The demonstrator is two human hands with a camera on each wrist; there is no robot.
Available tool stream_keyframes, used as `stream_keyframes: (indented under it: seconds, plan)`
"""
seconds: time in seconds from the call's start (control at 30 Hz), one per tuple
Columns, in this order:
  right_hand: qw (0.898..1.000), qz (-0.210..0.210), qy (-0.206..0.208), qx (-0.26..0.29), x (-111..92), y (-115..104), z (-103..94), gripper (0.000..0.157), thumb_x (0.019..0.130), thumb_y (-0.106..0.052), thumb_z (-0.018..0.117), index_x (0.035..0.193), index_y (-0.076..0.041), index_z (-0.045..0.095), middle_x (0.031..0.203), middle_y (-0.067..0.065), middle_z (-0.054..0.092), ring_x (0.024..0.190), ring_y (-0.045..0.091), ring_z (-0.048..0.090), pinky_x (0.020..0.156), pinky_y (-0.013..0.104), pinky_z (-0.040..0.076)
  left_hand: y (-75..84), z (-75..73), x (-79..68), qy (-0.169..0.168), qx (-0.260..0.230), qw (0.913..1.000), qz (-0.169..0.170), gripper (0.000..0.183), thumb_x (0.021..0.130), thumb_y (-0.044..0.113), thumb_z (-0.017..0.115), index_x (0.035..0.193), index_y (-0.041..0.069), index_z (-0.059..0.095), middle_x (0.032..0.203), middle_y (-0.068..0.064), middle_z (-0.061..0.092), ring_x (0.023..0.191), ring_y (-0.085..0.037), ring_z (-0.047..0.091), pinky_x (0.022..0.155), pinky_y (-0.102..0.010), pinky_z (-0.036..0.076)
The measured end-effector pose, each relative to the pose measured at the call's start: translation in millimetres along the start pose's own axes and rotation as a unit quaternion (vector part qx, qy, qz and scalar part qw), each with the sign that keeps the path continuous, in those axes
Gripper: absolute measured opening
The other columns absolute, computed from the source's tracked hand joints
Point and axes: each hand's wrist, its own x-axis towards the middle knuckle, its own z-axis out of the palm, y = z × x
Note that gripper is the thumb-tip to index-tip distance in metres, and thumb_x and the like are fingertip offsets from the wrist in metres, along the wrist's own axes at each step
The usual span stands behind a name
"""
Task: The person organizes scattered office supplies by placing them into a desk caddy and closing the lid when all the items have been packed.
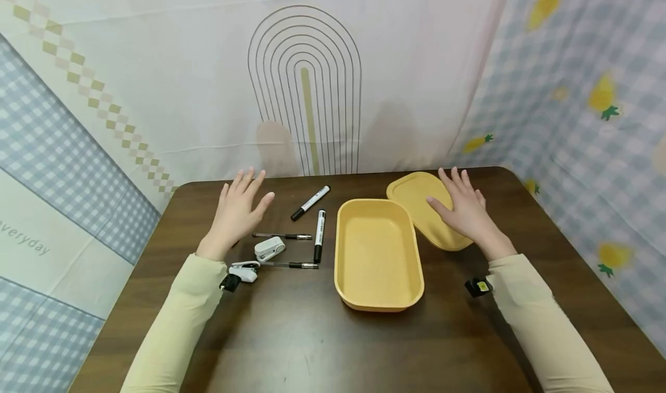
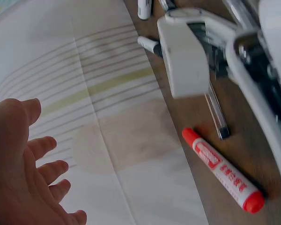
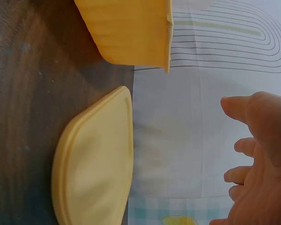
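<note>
My left hand (image 1: 236, 212) is held with fingers spread above the table's left side, holding nothing. Beside it lie two white staplers, one upper (image 1: 270, 248) and one lower (image 1: 244, 272), two black pens, one upper (image 1: 291, 236) and one lower (image 1: 296, 264), and two black-capped markers, one slanted (image 1: 310, 203) and one upright (image 1: 319, 236). In the left wrist view a red marker (image 2: 223, 171) also appears; the left hand covers it in the head view. My right hand (image 1: 466, 208), fingers spread and holding nothing, is over the yellow lid (image 1: 416, 199). An uncovered yellow box (image 1: 378, 254) stands between the hands.
The dark wooden table (image 1: 312, 347) ends at a white cloth backdrop (image 1: 198, 92) with printed arches. Blue checked cloth (image 1: 588, 167) with pineapples hangs on the right, and more checked cloth is on the left. The lid lies flat behind and right of the box.
</note>
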Motion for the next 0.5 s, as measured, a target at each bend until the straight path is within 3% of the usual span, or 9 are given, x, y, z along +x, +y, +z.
stream_keyframes:
  seconds: [0.17, 0.33, 0.5]
  plan:
    - [1.0, -0.004, -0.012, 0.005, -2, 2, 4.9, 0.082, 0.103, -0.051, 0.049, 0.163, -0.014, 0.008, 0.167, 0.018, 0.0, 0.152, 0.039, -0.008, 0.107, 0.078, 0.004, 10.7, 6.7, -1.9, 0.003, -0.009, 0.9998, 0.017, 0.069, 0.105, 0.051, 0.044, 0.159, 0.011, 0.031, 0.163, -0.018, 0.025, 0.152, -0.037, 0.014, 0.118, -0.063, 0.009]
    - [0.999, -0.009, -0.024, 0.034, -9, 3, 8.3, 0.079, 0.104, -0.047, 0.05, 0.163, -0.011, 0.01, 0.167, 0.016, 0.008, 0.151, 0.042, 0.0, 0.111, 0.072, 0.012, 24.0, 16.9, -3.3, -0.015, -0.035, 0.9983, 0.044, 0.069, 0.105, 0.051, 0.046, 0.159, 0.011, 0.031, 0.164, -0.016, 0.024, 0.153, -0.034, 0.013, 0.118, -0.063, 0.012]
    - [0.998, -0.006, -0.037, 0.055, -17, -2, 12.4, 0.076, 0.104, -0.048, 0.049, 0.163, -0.013, 0.015, 0.165, 0.019, 0.019, 0.147, 0.046, 0.02, 0.112, 0.066, 0.022, 38.4, 28.0, -9.2, -0.029, -0.067, 0.9956, 0.059, 0.067, 0.104, 0.05, 0.047, 0.158, 0.012, 0.034, 0.164, -0.012, 0.025, 0.153, -0.03, 0.015, 0.119, -0.058, 0.014]
